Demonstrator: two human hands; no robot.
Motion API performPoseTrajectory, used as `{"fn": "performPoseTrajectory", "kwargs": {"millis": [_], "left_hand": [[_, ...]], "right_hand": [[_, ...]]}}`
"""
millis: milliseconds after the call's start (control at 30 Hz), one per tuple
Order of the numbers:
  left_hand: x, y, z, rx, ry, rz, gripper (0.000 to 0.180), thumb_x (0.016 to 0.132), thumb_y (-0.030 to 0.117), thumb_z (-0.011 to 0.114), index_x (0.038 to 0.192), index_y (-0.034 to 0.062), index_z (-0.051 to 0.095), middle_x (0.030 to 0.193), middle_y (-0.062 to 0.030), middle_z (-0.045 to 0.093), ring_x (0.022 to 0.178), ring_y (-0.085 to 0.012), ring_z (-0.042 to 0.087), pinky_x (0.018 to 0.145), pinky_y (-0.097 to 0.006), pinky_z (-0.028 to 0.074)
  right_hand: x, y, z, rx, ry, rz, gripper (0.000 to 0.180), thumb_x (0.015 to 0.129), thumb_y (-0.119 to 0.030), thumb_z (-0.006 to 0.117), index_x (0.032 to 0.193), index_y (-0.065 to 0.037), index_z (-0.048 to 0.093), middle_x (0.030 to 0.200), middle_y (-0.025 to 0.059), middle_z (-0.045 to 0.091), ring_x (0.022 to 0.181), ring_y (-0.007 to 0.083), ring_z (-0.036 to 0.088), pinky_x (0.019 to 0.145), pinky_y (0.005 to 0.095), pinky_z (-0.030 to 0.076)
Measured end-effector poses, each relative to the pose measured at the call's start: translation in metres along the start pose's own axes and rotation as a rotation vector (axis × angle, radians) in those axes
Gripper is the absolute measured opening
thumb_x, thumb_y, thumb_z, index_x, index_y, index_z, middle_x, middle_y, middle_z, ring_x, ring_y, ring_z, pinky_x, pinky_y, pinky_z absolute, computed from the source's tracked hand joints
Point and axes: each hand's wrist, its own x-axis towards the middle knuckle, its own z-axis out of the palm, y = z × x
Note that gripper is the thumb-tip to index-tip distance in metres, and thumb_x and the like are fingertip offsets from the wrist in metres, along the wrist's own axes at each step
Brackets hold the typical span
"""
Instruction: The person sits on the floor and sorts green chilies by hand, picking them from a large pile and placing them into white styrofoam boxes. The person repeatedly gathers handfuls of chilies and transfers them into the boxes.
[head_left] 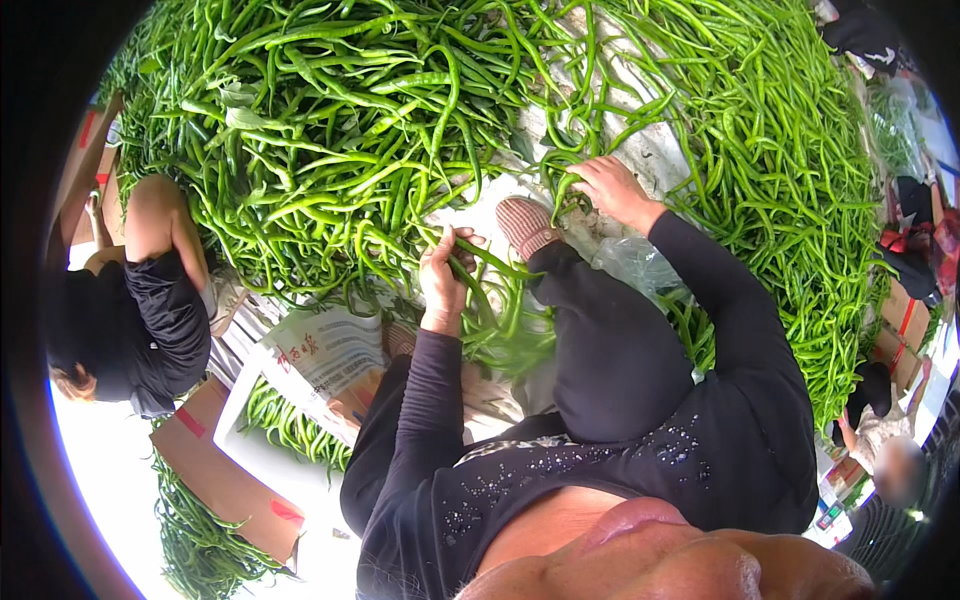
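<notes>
A large heap of long green chili peppers (340, 120) spreads in front of me over pale sheeting. My left hand (443, 278) is closed round a few green chili peppers (492, 262), their ends sticking out to the right. Farther right, my right hand (612, 190) has its fingers bent at a curved green chili pepper (560, 168) by the heap's edge; the fingertips are partly hidden. Between the hands is my foot in a pink ribbed sock (525, 225). More peppers (510, 335) lie below my left hand, some of them blurred.
A second pile of peppers (770, 180) lies to the right, with clear plastic (640, 265) near my knee. At lower left stand a white-lined box of peppers (290, 430) and a cardboard box (235, 470). A person in black (150, 320) sits at left; other people are at far right.
</notes>
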Motion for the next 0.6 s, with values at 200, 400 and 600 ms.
{"fn": "performPoseTrajectory", "kwargs": {"millis": [200,400,600], "left_hand": [[0.004,0.007,-0.005,-0.013,0.047,-0.006,0.030,0.097,0.026,0.051,0.092,-0.0020,0.062,0.077,-0.0118,0.066,0.056,-0.0090,0.047,0.052,-0.020,0.038],[-0.002,0.044,-0.015,0.023,0.181,0.216,0.036,0.096,0.034,0.051,0.088,0.0003,0.063,0.075,-0.0087,0.066,0.057,-0.0109,0.051,0.053,-0.022,0.037],[-0.055,0.142,-0.017,0.384,0.266,0.664,0.037,0.097,0.031,0.050,0.081,0.0009,0.063,0.067,-0.0090,0.064,0.051,-0.0093,0.047,0.050,-0.021,0.034]], "right_hand": [[-0.013,-0.036,-0.025,0.256,-0.106,0.048,0.028,0.088,-0.031,0.060,0.103,-0.008,0.062,0.086,0.0141,0.064,0.076,0.0340,0.062,0.066,0.0423,0.049],[0.034,-0.088,-0.007,0.307,-0.090,-0.020,0.028,0.088,-0.033,0.058,0.097,-0.007,0.062,0.076,0.0133,0.062,0.068,0.0324,0.061,0.061,0.0426,0.048],[0.029,-0.120,0.031,0.631,-0.644,-0.208,0.021,0.086,-0.026,0.060,0.095,-0.007,0.064,0.088,0.0134,0.066,0.082,0.0316,0.063,0.074,0.0411,0.049]]}}
